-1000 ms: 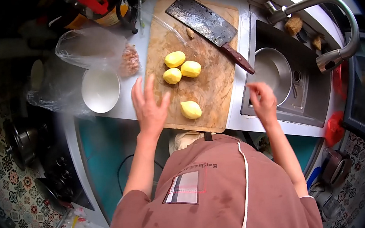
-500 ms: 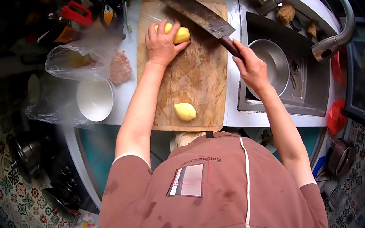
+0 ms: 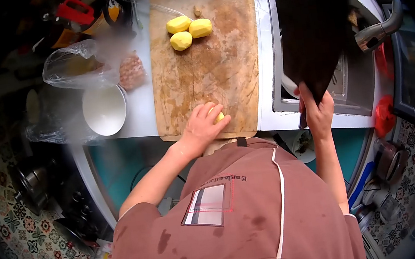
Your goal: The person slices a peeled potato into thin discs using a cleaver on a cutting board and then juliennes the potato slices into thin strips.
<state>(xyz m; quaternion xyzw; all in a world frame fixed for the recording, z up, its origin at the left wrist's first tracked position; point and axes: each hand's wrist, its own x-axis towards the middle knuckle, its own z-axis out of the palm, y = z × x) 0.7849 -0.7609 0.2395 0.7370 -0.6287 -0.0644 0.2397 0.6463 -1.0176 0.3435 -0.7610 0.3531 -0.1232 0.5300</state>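
My left hand [image 3: 201,129] is closed over a peeled potato [image 3: 220,116] near the front edge of the wooden cutting board [image 3: 221,71]; only part of that potato shows between the fingers. In my right hand [image 3: 320,114] is the handle of a cleaver [image 3: 316,25], its wide dark blade raised over the sink side. Three peeled yellow potatoes [image 3: 200,28] lie grouped together toward the far end of the board. Just beyond them is a small brownish piece [image 3: 197,11], too small to name.
Left of the board stand a white bowl [image 3: 105,111], a clear plastic bag [image 3: 75,68] and pinkish ground meat in plastic [image 3: 132,71]. On the right is the sink [image 3: 355,97], partly hidden by the blade, with a grey faucet [image 3: 380,30] curving over it.
My left hand has left the far potatoes and come toward me onto the near potato. My right hand has moved right and nearer, lifting the cleaver away from the board.
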